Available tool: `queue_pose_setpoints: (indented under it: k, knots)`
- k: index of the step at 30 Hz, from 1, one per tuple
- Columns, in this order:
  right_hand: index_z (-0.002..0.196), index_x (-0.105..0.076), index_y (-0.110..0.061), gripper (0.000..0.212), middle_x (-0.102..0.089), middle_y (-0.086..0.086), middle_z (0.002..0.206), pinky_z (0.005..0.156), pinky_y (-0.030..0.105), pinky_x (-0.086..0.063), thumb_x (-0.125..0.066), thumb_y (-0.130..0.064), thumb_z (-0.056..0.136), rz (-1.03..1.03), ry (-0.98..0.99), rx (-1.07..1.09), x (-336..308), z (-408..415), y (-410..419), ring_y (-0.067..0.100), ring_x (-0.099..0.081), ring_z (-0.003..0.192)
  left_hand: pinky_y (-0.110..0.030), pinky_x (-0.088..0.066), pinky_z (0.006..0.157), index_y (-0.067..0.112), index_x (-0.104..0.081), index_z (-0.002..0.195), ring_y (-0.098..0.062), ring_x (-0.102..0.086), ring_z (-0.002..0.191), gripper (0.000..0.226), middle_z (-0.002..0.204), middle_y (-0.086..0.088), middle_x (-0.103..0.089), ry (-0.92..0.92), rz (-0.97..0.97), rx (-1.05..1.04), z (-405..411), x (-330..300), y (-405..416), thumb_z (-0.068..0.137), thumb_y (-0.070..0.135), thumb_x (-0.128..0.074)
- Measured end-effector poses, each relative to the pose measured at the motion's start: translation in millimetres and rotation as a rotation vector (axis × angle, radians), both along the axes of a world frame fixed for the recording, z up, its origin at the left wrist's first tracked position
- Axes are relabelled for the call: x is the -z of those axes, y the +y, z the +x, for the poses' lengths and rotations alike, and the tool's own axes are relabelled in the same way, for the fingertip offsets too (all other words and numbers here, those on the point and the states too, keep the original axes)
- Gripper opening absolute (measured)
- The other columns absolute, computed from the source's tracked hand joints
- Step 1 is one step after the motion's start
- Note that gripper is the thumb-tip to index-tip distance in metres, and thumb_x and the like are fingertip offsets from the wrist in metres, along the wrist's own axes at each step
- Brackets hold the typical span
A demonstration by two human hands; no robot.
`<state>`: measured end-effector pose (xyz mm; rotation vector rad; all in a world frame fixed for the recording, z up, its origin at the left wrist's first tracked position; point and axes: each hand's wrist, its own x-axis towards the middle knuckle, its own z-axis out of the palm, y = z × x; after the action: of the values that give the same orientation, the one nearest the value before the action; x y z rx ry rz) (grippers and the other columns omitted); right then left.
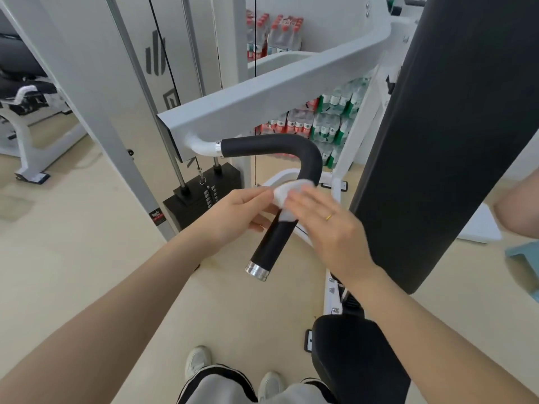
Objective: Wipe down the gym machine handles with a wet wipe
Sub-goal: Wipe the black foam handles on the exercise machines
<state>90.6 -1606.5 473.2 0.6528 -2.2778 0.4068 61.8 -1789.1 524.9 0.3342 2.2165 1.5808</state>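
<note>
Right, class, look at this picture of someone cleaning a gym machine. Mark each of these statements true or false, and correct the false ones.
1. The white wipe is wrapped on the black handle just below its bend. True.
2. The left hand is hanging by the person's side. False: it is up at the handle, touching the wipe.
3. The right hand wears a ring. True.
4. The handle's lower end has a red cap. False: it ends in a silver metal cap.
5. Packs of bottled water are stacked behind the machine. True.
6. The wipe is lying on the floor. False: it is on the handle between both hands.
</note>
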Motion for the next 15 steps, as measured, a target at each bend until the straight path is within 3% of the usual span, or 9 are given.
queue_pose_setpoints:
  k: [2, 4, 7, 10, 12, 15]
  knots:
    - [0.115, -0.064, -0.005, 0.028, -0.065, 0.009, 0.117, 0.1, 0.023, -0.041, -0.054, -0.013, 0.089, -0.207, -0.081, 0.115, 2, 4, -3, 0.022, -0.055, 0.113, -0.02, -0.052, 0.079, 0.03, -0.055, 0.12, -0.008, -0.063, 0.08, 0.029, 0.094, 0.007, -0.067, -0.004, 0.001, -0.009, 1, 0, 0, 0.099, 0.03, -0.035]
    - [0.105, -0.065, -0.006, 0.02, -0.063, 0.007, 0.107, 0.09, 0.018, -0.043, -0.055, -0.014, 0.089, -0.43, -0.206, 0.08, 7, 19, -19, 0.016, -0.055, 0.099, -0.024, -0.052, 0.081, 0.028, -0.055, 0.121, -0.013, -0.063, 0.083, 0.029, 0.097, 0.002, -0.068, -0.003, 0.021, -0.02, 1, 2, 0, 0.099, 0.029, -0.036]
    - [0.089, -0.058, -0.018, 0.002, -0.059, -0.006, 0.09, 0.073, 0.022, -0.049, -0.059, -0.02, 0.088, -0.849, -0.6, -0.007, 5, 45, -48, 0.011, -0.056, 0.085, -0.025, -0.053, 0.081, 0.02, -0.063, 0.112, -0.015, -0.064, 0.083, 0.029, 0.095, -0.003, -0.069, 0.002, 0.025, -0.012, 0, 3, 0, 0.098, 0.027, -0.039]
    - [0.09, -0.058, -0.015, 0.007, -0.062, -0.004, 0.082, 0.069, 0.017, -0.051, -0.063, -0.017, 0.086, -1.263, -0.952, -0.01, -3, 62, -58, 0.01, -0.06, 0.079, -0.028, -0.054, 0.083, 0.021, -0.066, 0.107, -0.013, -0.064, 0.081, 0.028, 0.09, 0.0, -0.07, 0.019, 0.003, 0.014, -3, 4, 2, 0.097, 0.028, -0.04]
    - [0.098, -0.056, -0.01, 0.022, -0.063, 0.0, 0.087, 0.069, 0.02, -0.053, -0.066, -0.021, 0.082, -1.406, -1.137, -0.034, -8, 62, -59, 0.012, -0.061, 0.08, -0.03, -0.054, 0.084, 0.026, -0.066, 0.103, -0.011, -0.064, 0.079, 0.026, 0.085, 0.006, -0.069, 0.037, -0.028, 0.021, -5, 2, 5, 0.097, 0.028, -0.042]
    - [0.11, -0.053, -0.014, 0.033, -0.065, 0.003, 0.097, 0.077, 0.031, -0.053, -0.067, -0.022, 0.08, -1.59, -1.225, 0.009, -18, 45, -50, 0.015, -0.063, 0.088, -0.034, -0.054, 0.086, 0.029, -0.066, 0.101, -0.02, -0.065, 0.084, 0.022, 0.09, 0.002, -0.07, 0.063, -0.083, 0.039, -10, -2, 8, 0.096, 0.024, -0.045]
